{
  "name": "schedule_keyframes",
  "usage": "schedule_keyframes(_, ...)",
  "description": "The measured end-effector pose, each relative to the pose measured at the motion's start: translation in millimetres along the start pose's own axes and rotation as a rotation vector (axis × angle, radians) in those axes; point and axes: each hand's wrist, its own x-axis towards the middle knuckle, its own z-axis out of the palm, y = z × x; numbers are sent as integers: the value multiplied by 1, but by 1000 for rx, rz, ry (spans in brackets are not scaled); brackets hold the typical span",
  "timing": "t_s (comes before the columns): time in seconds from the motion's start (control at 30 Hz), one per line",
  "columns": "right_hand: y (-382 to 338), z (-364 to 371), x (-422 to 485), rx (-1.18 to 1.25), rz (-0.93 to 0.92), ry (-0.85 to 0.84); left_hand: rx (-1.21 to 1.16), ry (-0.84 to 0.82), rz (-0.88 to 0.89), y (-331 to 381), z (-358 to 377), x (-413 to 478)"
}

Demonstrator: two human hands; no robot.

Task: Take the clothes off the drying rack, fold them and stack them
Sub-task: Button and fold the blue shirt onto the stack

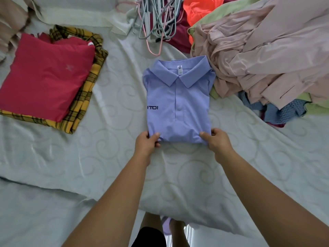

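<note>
A folded blue shirt lies in the middle of the white bed, with its collar on the far side. The left grip pinches the near left corner, thumb on top. The right grip pinches the near right corner the same way. On the left, a folded red top sits on a yellow checked cloth. A pink pile lies on the right.

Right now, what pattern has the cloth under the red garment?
Yellow plaid cloth with dark lines, best in the head view.
</note>
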Motion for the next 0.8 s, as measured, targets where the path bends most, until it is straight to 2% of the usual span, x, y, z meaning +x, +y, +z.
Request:
schedule_keyframes(0.1, 16, -5, -20, -9, 39, -32, -36, 3, -7, -15, -15, -22)
schedule_keyframes(0.23, 57, -15, -65, -80, 148, -148, 43, -174, -208, -54, -53, -57)
schedule_keyframes(0.3, 66, -16, -76, -46, 141, -123, 64, -215, -261, -64, -64, -63)
schedule_keyframes(0.43, 56, -2, -68, 114, 148, -99, -17, -184, -246, -43, -56, -52)
schedule_keyframes(0.6, 35, 11, -77, 257, 290, -211, -170, -161, -319, -13, -32, -43)
schedule_keyframes(0.8, -28, 1, -100, 485, 195, -378, -365, -209, -182, 37, -63, -49)
